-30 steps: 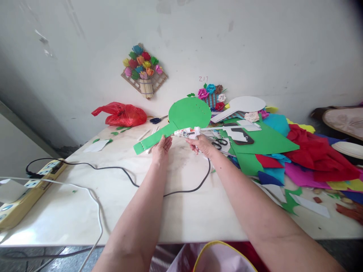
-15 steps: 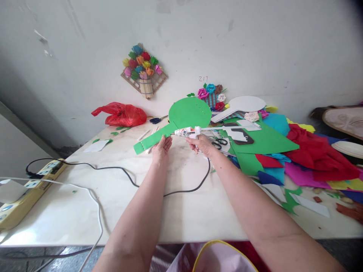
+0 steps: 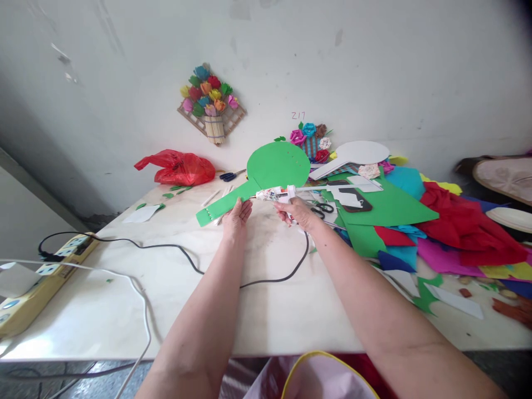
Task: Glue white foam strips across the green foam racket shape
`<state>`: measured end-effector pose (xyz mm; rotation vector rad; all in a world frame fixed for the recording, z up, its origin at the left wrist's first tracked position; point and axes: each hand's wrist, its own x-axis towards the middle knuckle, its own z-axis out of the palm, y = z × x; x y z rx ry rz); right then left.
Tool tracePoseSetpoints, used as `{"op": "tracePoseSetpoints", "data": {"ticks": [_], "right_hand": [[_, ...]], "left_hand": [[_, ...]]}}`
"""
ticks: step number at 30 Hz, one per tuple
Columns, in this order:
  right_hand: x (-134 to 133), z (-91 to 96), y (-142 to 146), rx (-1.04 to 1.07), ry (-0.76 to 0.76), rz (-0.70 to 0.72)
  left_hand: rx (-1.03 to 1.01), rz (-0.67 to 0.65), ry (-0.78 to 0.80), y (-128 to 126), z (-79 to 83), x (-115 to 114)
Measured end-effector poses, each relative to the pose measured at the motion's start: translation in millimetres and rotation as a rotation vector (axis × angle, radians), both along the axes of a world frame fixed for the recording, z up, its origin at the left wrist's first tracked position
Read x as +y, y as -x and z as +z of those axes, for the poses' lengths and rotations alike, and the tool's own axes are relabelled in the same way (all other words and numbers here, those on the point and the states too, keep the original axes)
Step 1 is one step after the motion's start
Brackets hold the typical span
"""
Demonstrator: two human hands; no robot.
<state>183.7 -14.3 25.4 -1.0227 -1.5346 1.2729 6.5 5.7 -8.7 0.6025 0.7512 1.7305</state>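
Pinching the green paddle (image 3: 278, 165) below its round head is the left hand (image 3: 237, 217), the right hand (image 3: 296, 212) gripping a glue gun (image 3: 268, 194).

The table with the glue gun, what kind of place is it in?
Perhaps a craft room: the right hand holds a glue gun, bright scraps lie on the table, and colourful flowers hang on the wall.

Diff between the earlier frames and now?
Next to nothing. The right hand and the glue gun sit at most a touch further right; nothing was taken hold of or let go. Unchanged: the left hand on the green cutout, the red bag and the black cord.
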Motion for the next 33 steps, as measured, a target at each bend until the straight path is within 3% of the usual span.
{"op": "tracePoseSetpoints", "data": {"ticks": [15, 33], "right_hand": [[4, -10.7, 11, 0.080, 0.049, -0.018], [3, -8.9, 8, 0.087, -0.018, -0.032]], "left_hand": [[-0.004, -0.016, 0.023, -1, 1.2, -1], [-0.038, -0.010, 0.035, 0, 2.5, -1]]}}
